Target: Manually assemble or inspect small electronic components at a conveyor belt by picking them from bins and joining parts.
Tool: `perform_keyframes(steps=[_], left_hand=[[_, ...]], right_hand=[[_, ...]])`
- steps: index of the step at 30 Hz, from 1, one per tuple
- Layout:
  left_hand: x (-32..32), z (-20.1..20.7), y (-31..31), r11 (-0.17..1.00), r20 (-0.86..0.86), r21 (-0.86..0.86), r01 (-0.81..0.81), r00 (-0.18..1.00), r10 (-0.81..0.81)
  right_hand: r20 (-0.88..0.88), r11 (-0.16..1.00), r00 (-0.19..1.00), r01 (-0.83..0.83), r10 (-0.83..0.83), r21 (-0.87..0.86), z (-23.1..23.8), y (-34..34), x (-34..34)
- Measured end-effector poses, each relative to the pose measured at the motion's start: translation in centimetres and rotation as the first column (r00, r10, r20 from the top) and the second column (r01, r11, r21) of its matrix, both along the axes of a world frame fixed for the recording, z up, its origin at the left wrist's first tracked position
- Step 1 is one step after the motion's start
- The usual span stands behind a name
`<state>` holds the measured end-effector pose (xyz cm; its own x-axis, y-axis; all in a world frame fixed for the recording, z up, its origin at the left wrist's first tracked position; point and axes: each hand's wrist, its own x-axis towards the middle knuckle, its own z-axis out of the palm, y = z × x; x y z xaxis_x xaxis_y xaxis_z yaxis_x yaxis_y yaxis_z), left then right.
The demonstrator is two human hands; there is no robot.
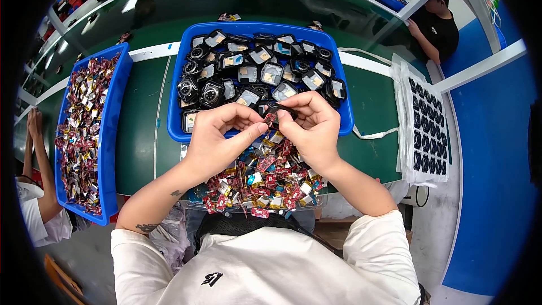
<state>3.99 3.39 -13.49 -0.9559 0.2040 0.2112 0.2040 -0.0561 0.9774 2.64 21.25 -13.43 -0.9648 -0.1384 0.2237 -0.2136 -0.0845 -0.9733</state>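
My left hand (220, 135) and my right hand (310, 124) meet over the near edge of a blue bin (345, 114). Together they pinch a small black watch case with a red and gold part (275, 115) between the fingertips. The bin holds several black smartwatch cases with silver and gold insides (248, 70). Below my hands lies a heap of small red, gold and silver wrapped parts (265, 181) on a clear tray at the table's near edge.
A long blue bin (110, 135) full of the same red and gold parts stands at the left. A white sheet with rows of black pieces (426, 130) lies at the right. Other people sit at the left edge, the far left and the far right of the green table (144, 118).
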Motion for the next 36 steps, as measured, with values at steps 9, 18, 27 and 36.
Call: perform_keyframes(steps=[9, 18, 27, 36], left_hand=[[-0.3, -0.2, -0.1, 0.999, 0.027, -0.034, -0.028, 0.999, 0.029], [-0.5, 0.2, 0.1, 0.992, 0.054, -0.085, -0.093, 0.994, 0.098], [-0.4, 0.2, -0.6, 0.997, 0.124, 0.053, -0.052, 0.991, 0.045], [-0.8, 0.0, -0.3, 0.999, 0.129, 0.023, 0.044, 0.991, -0.047]], right_hand=[[-0.205, 0.993, 0.978, -0.01, 0.035, 0.121, -0.3, 0.0, 0.1], [-0.129, 0.955, 0.98, -0.11, 0.149, 0.274, 0.7, 1.4, -0.1], [-0.263, 0.885, 0.925, 0.349, -0.274, 0.308, 3.6, 9.5, -11.5], [-0.201, 0.27, 0.476, 0.744, -0.856, 0.612, -3.8, 26.3, -25.8]])
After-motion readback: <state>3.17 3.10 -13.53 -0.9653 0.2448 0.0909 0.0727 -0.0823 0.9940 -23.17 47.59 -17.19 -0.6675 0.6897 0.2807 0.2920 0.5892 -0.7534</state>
